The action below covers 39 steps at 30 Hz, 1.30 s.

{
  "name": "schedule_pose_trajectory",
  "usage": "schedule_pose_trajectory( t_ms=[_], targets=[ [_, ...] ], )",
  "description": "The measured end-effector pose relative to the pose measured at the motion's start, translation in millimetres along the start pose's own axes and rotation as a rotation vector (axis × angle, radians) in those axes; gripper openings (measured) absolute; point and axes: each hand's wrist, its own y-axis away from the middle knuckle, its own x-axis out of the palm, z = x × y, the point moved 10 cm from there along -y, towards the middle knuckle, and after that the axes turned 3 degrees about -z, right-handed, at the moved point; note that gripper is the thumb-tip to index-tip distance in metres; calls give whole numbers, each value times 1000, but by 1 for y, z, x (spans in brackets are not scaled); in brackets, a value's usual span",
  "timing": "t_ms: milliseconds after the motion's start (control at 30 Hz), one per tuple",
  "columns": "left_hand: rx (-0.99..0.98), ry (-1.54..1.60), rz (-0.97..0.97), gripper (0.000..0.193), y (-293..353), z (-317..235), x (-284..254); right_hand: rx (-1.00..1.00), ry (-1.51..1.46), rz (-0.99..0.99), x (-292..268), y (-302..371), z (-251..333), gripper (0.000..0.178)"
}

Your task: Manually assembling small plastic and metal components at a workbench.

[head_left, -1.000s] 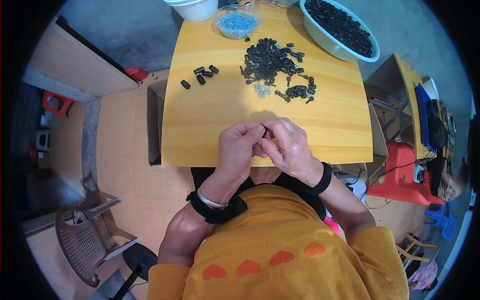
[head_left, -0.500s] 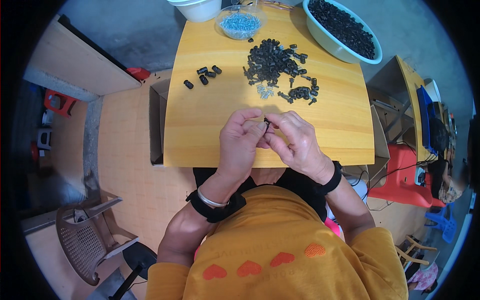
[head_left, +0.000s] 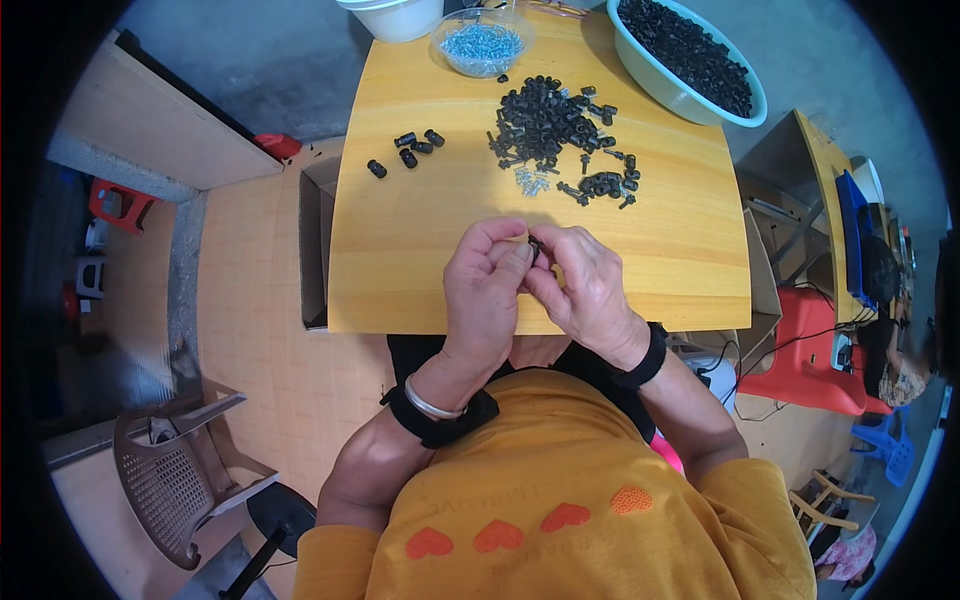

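Observation:
Over the near part of the wooden table (head_left: 420, 290), my left hand (head_left: 484, 285) and my right hand (head_left: 588, 280) meet at the fingertips. Both pinch one small black plastic part (head_left: 535, 248), mostly covered by the fingers. Beyond the hands lies a heap of small black plastic parts (head_left: 545, 120), with a little cluster of clear or silvery screws (head_left: 531, 181) at its near edge. More black pieces (head_left: 603, 185) lie to the right of those screws. Off to the left, several black cylindrical pieces (head_left: 408, 158) sit apart from the heap.
At the back stand a clear bowl of bluish screws (head_left: 481, 48), a white tub (head_left: 395, 20) and a pale green basin (head_left: 625, 60) full of black parts. A cardboard box (head_left: 314, 245) is beside the table's left edge. Red chair (head_left: 800, 355) on the right; brown chair (head_left: 165, 490) lower left.
My right hand has shifted slightly left, and its fingers have closed in further around the black part. The left hand stays nearly in place. The loose parts on the table look the same.

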Motion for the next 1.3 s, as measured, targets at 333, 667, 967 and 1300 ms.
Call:
schedule_pose_trajectory(
  t_ms=[333, 667, 967, 1300],
  targets=[
    [57, 50, -10, 17, -1, -7, 3, -27, -8, -132, -2, 3, 2, 27],
    [-185, 62, 24, 17, -5, 10, -7, 8, -9, -88, -4, 4, -7, 28],
    [-115, -107, 14, 17, -16, 8, -14, 57, -62, -10, 6, 1, -13, 36],
    [-216, -157, -298, 28, -60, -8, -106, 365, 241, 15, -60, -1, -102, 13]
  ],
)
